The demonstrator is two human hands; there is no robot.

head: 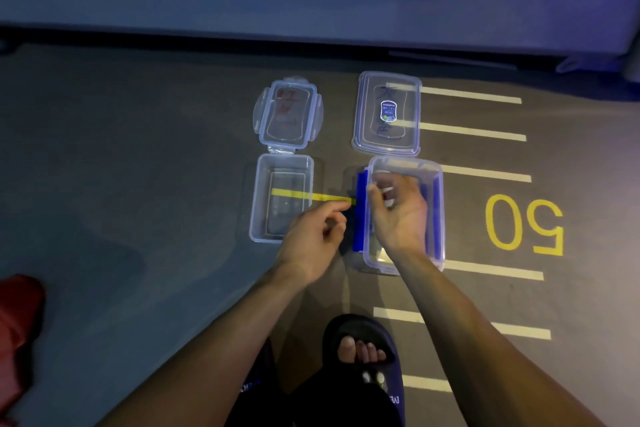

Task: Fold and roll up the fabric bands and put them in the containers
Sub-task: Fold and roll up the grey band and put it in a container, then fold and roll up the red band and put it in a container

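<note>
Left hand [313, 236] pinches the yellow band [304, 195] lying across the left container [281, 198]; right hand [398, 208], fingers curled, contents unclear, hovers over the right container [405, 215]. A loose pinch may let the band slip.

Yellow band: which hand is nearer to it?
Left. The left hand has its fingertips at the yellow band's near end; the right hand is over the larger container, beside it.

The person's forearms are bare, with no sleeves in view. The left hand [313, 236] and right hand [398, 215] carry no gloves. One foot wears a dark open-toe slide sandal [363, 374] bearing pale lettering, too blurred to read. Dark shorts, possibly black, show at the frame's lower edge.
</note>
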